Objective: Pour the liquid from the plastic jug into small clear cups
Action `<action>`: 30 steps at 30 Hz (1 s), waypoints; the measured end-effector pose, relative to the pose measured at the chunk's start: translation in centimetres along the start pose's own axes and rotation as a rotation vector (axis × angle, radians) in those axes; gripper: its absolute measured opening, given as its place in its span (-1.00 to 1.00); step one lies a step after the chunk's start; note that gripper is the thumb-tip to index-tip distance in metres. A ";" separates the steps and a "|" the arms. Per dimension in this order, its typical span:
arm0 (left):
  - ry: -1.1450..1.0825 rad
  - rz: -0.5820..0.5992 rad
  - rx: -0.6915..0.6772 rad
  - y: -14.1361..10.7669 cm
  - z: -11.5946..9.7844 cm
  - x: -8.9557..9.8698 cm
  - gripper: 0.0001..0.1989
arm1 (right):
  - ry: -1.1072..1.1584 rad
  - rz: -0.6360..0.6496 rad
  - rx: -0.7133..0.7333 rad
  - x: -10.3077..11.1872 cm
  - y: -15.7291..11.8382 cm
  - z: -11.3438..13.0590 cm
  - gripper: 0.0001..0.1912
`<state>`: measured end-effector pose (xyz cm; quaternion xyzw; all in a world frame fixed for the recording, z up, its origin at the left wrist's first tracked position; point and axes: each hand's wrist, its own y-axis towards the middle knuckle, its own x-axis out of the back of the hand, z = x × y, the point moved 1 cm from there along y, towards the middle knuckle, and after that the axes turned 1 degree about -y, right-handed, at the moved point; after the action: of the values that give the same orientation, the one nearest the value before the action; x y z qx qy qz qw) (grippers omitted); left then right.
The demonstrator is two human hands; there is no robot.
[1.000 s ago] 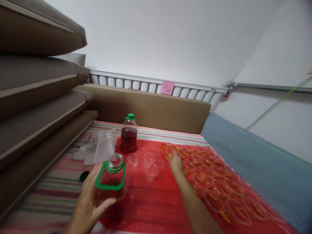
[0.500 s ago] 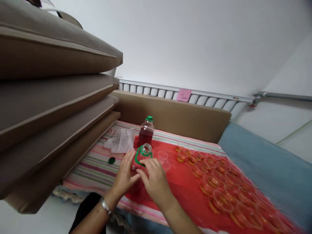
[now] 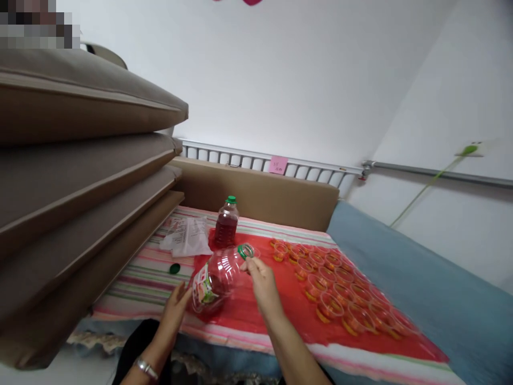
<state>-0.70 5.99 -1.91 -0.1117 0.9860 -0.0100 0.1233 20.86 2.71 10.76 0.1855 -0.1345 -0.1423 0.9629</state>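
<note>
A large clear plastic bottle (image 3: 226,270) with a fruit label and green neck ring leans over the red sheet, its uncapped mouth tilted to the right. My right hand (image 3: 258,270) is closed around the green handle at its neck. At the bottle's base, my left hand (image 3: 174,307) lies against it with the fingers partly bent, supporting it. How much liquid is inside is hard to tell against the red. A green cap (image 3: 174,268) lies on the striped cloth to the left. Behind stands a second bottle (image 3: 226,227), upright, green-capped, holding dark red liquid.
Rows of clear plastic cups (image 3: 331,305) with orange-yellow at their bases cover the right of the red sheet (image 3: 276,313). Crumpled clear plastic (image 3: 190,235) lies at back left. Stacked brown padded boards (image 3: 92,155) rise on the left; a blue padded surface (image 3: 393,267) lies right.
The open bottle has gone from upright to tilted, mouth rightward. My right hand now grips its neck handle, and my left hand has moved down to its base. The view has shifted slightly.
</note>
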 end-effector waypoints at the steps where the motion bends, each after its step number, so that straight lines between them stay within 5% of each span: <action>1: 0.001 0.001 0.035 -0.2 0.2 0.5 -0.39 | 0.060 -0.024 -0.027 0.2 0.3 0.2 -0.58; 5: -0.033 0.057 0.135 -1.9 -0.1 1.2 -0.41 | 0.177 -0.124 0.008 0.7 0.7 2.1 -0.57; 10: -0.319 0.462 0.455 -4.1 0.9 0.3 -0.33 | 0.210 -0.237 0.096 2.1 0.3 5.5 -0.59; 12: -0.414 0.519 0.525 -4.9 1.8 -0.1 -0.35 | 0.168 -0.257 0.124 2.6 -0.1 6.4 -0.60; 19: -0.570 0.326 0.531 -5.9 1.3 -0.6 -0.35 | -0.053 -0.166 0.179 3.7 -1.4 5.0 -0.64; 25: -0.396 0.163 0.265 -4.2 -1.4 1.1 -0.41 | -0.109 -0.155 0.165 2.0 -2.0 0.6 -0.67; 30: -0.197 0.009 0.199 -2.1 -2.0 3.1 -0.35 | -0.056 -0.150 0.050 -0.1 -1.0 -2.0 -0.67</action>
<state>-3.64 3.28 -0.64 -0.0948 0.9638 -0.0961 0.2301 21.16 2.56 8.52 0.2151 -0.1508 -0.2156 0.9405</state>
